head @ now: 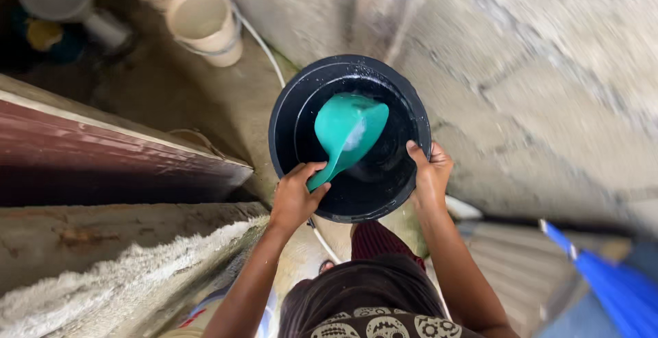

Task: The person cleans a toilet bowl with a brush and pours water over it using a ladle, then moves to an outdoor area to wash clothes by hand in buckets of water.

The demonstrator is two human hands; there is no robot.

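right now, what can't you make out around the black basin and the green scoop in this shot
- Head view: the bottom of the black basin is hidden under the green scoop and dark shine; water level unclear.
- Left hand covers the scoop's handle end.
- Right hand: fingertips hidden behind the rim.
- Concrete wall is motion-blurred.
- Blue object is cut off by the edge.

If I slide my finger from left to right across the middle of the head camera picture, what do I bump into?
Reddish-brown ledge → left hand → green scoop inside the black bucket → right hand → grey concrete wall.
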